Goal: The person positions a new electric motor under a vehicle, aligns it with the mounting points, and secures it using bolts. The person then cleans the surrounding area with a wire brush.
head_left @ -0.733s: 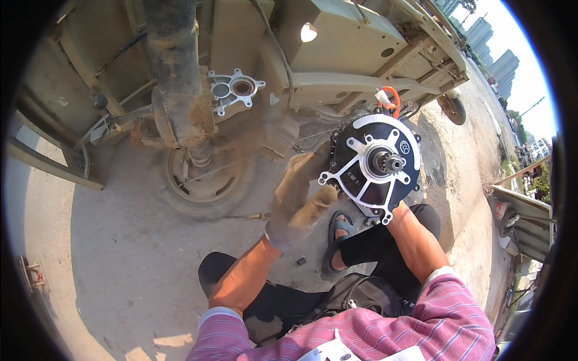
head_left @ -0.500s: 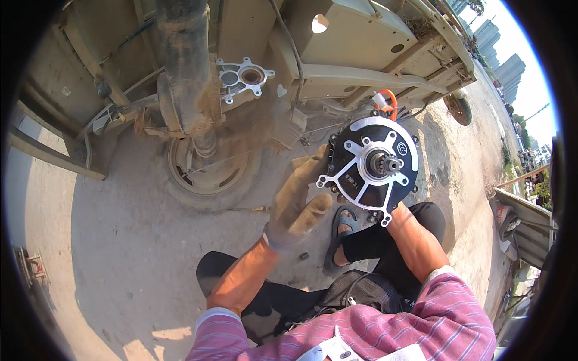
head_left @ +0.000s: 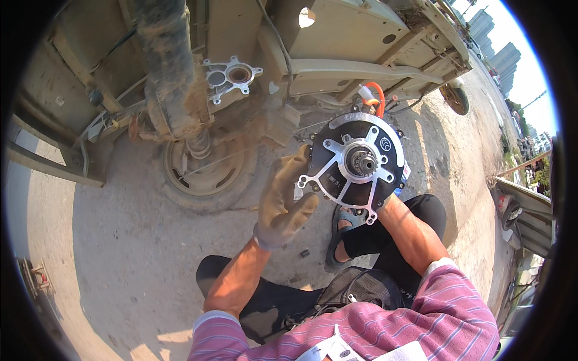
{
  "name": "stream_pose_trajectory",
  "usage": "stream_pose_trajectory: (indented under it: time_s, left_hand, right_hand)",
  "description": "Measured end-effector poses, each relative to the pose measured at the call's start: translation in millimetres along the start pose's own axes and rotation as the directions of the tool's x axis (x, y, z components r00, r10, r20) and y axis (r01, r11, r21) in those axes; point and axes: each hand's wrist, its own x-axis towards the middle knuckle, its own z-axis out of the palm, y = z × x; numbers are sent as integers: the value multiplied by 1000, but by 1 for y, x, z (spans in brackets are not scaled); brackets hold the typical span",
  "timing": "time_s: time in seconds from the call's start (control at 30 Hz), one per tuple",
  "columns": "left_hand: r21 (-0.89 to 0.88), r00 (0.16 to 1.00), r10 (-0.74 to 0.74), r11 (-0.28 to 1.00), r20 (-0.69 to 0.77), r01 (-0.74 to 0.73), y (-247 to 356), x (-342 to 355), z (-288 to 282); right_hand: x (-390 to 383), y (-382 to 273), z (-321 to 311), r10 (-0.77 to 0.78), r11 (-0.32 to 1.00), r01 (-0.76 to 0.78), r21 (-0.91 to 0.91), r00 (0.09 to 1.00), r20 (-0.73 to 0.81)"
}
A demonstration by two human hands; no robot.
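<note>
A round black electric motor point(head_left: 334, 135) with silver ribs and a toothed shaft point(head_left: 363, 162) is held up in front of me, shaft side facing me. My right forearm point(head_left: 411, 227) runs behind it, so my right hand, which bears it from there, is hidden. At the motor's left edge is my gloved left hand point(head_left: 282, 201), fingers stretched upward and thumb apart. Its fingertips come up against the rim; whether they press on it I cannot tell. Beyond, to the upper left, a silver mounting flange point(head_left: 220, 79) with several lobes sits on the dirty axle housing point(head_left: 174, 90).
An orange cable point(head_left: 380, 99) with a white connector rises behind the motor. The vehicle's underside frame point(head_left: 355, 45) spans the top. A wheel point(head_left: 205, 171) stands below the axle. On the concrete lies a small dark piece point(head_left: 304, 253) near my left knee.
The motor has shifted a little left, toward the flange side, with my right arm following. My left hand has moved slightly left beside it, fingers still extended. The view has also shifted a little.
</note>
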Motion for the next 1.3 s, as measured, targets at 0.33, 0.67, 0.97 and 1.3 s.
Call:
stream_pose_trajectory:
  time_s: [0.33,0.67,0.97,1.3]
  left_hand:
    - [259,992,102,959,74,-118,-7,2,2]
    - [127,998,60,990,3,-60,-16,0,6]
    - [61,963,-205,974,-176,218,2,6,17]
    - [130,983,-164,976,-84,174,-4,11,6]
  right_hand:
    - [-7,-9,-10,-66,997,67,47,998,-17]
    - [-9,-11,-17,-111,991,114,74,993,-41]
    - [-5,-8,-21,-119,989,123,87,992,-53]
    - [-7,-7,-11,-90,990,96,102,994,-67]
